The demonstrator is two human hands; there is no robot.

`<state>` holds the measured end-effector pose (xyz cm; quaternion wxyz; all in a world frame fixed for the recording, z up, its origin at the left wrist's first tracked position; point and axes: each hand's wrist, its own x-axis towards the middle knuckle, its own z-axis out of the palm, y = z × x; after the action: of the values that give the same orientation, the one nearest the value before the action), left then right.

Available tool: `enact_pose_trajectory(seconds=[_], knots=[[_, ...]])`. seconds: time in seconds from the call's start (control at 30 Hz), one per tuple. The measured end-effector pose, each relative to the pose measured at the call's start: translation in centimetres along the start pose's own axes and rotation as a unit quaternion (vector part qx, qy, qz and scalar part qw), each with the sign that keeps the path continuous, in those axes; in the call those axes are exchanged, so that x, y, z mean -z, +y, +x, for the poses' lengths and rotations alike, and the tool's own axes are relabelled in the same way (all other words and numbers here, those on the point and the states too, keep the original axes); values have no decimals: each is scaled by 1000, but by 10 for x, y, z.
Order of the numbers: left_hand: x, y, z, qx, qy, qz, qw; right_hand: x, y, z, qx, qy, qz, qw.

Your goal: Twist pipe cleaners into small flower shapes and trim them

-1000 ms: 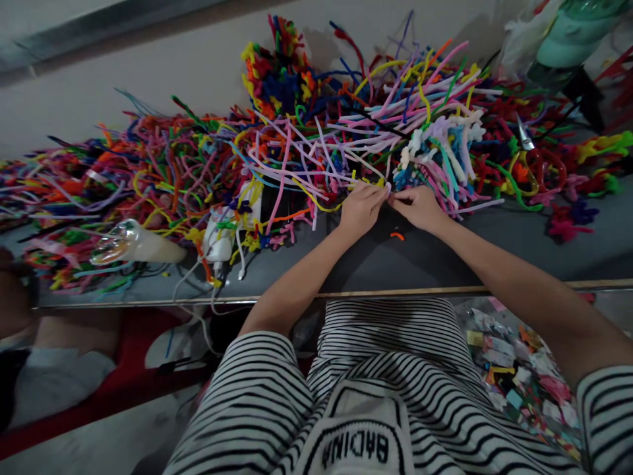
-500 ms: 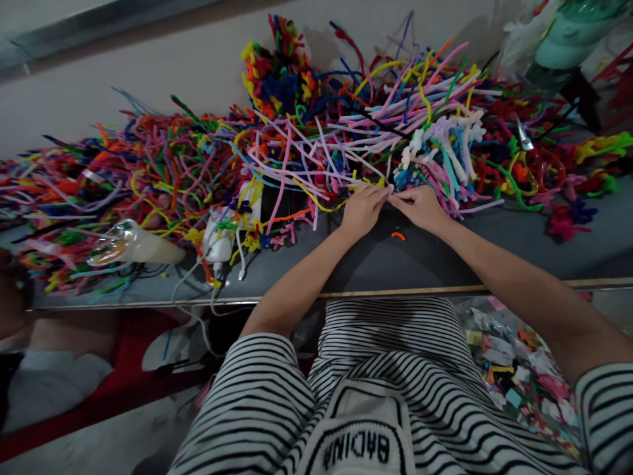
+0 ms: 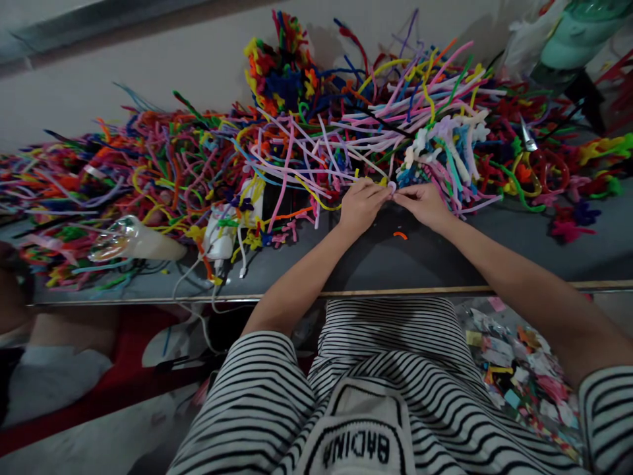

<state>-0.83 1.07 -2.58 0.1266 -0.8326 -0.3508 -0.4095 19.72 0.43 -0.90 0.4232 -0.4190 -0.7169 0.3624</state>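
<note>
Between the fingertips of both hands is a small pale lilac pipe cleaner, bent into a loop. My left hand pinches it from the left, fingers pressed together. From the right, my right hand pinches it with thumb and forefinger; most of the piece is hidden by the fingers. Just beyond the right hand lies a bunch of pastel pipe-cleaner flowers. A short orange pipe-cleaner scrap rests on the dark grey table below the hands.
Heaped pipe cleaners of many colours run along the wall. Scissors lie at the right, near a green fan-like object. A clear plastic cup and a white charger with cables sit left. Another person's leg shows at left.
The lilac piece now shows as a small loop between my fingertips. My hands stay close together in nearly the same place; the whole view has shifted slightly.
</note>
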Motion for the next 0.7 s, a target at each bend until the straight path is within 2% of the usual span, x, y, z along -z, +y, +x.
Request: enact_pose_trajectory(seconds=[0.13,0.27,0.5,0.7], knots=[[2,2,0,-4,12,0,1000,6,-10,-4,55,-20,-114,992],[4,6,1,19,2,7,1000,5,-15,-6,76,-12,-134,988],[1,6,1,46,-35,15,998,1,-15,-7,11,14,-43,999],[1,-2,0,51,-73,-7,996,-1,-13,-4,-40,-55,81,994]])
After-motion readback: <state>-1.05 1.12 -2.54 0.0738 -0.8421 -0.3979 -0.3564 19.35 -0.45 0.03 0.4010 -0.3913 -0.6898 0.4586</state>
